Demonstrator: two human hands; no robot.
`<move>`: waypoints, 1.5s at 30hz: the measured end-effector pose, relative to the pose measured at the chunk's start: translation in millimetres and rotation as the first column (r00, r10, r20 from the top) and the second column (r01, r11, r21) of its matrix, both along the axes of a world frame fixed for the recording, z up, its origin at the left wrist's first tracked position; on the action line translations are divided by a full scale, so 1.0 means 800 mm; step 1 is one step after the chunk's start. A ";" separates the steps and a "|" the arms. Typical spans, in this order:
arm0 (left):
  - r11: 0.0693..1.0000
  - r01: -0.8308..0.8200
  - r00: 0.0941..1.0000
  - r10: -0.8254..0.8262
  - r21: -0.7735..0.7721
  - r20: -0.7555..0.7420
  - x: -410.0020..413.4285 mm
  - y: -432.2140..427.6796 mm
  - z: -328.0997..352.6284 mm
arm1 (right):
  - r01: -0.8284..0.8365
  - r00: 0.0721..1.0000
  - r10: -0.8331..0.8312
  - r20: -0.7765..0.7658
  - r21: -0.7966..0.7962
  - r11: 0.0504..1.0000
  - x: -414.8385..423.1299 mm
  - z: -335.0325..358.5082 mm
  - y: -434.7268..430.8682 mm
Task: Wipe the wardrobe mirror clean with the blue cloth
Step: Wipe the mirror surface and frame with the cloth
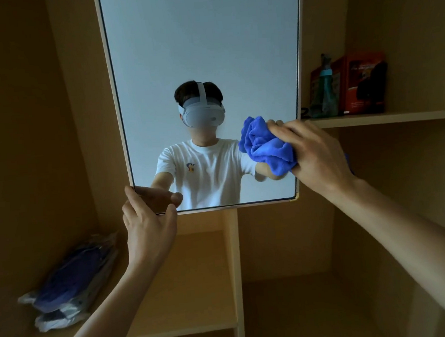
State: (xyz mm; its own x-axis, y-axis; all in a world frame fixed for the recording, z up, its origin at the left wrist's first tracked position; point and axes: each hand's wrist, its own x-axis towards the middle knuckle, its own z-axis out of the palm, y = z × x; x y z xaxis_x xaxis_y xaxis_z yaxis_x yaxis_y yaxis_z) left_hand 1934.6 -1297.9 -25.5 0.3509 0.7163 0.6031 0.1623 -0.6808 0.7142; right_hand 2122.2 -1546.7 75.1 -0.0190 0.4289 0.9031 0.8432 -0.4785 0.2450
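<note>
The tall wardrobe mirror (pixel 202 51) with a pale frame fills the upper middle of the head view. My right hand (pixel 318 156) grips a bunched blue cloth (pixel 267 146) and presses it against the glass near the mirror's lower right edge. My left hand (pixel 147 221) holds the mirror's lower left corner, fingers curled round the frame's edge and thumb on the bottom rim. The glass reflects a person in a white T-shirt with a headset.
Wooden wardrobe shelves surround the mirror. A green bottle (pixel 325 87) and a red box (pixel 360 82) stand on the right shelf (pixel 397 117). Plastic-wrapped dark blue bundles (pixel 74 281) lie on the lower left shelf. A vertical divider (pixel 236 272) runs below the mirror.
</note>
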 end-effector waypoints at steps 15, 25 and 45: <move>1.000 -0.005 1.000 0.005 -0.009 0.025 0.003 -0.003 0.001 | 0.129 0.954 -0.119 -0.276 0.017 0.991 -0.021 -0.114 0.021; 0.998 0.057 0.998 -0.058 -0.025 -0.022 -0.010 0.006 0.005 | 0.015 0.934 0.096 -0.344 0.307 0.952 -0.013 -0.079 0.011; 0.994 0.100 0.984 -0.093 -0.035 0.154 -0.022 0.028 -0.003 | 0.110 0.922 0.069 -0.381 0.429 0.896 -0.011 -0.108 0.054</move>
